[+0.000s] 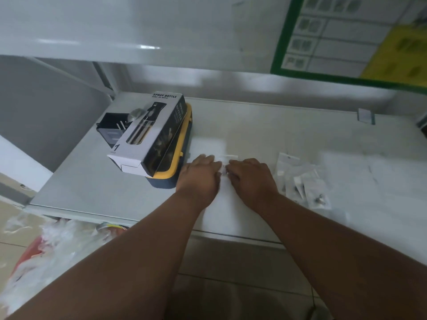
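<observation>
Both hands meet over the middle of the pale desk (265, 125), knuckles up and forearms reaching in from the near edge. The left hand (199, 174) and the right hand (250, 176) each have their fingers curled down onto a small white packet (227, 161), which lies on the desk between the fingertips; one end of it pokes out just beyond them. The picture is blurred, so what the packet contains cannot be made out. Just left of the left hand lies a yellow and blue case (184, 135), flat on the desk, with a spray bottle box (150, 132) lying on top of it. A black holder (111, 125) stands behind the box's far left corner. Near the right hand, to its right, lies a loose heap of clear plastic packets (302, 181). A green-bordered poster (346, 38) hangs on the wall behind, and crumpled plastic bags (46, 245) lie on the floor at lower left
</observation>
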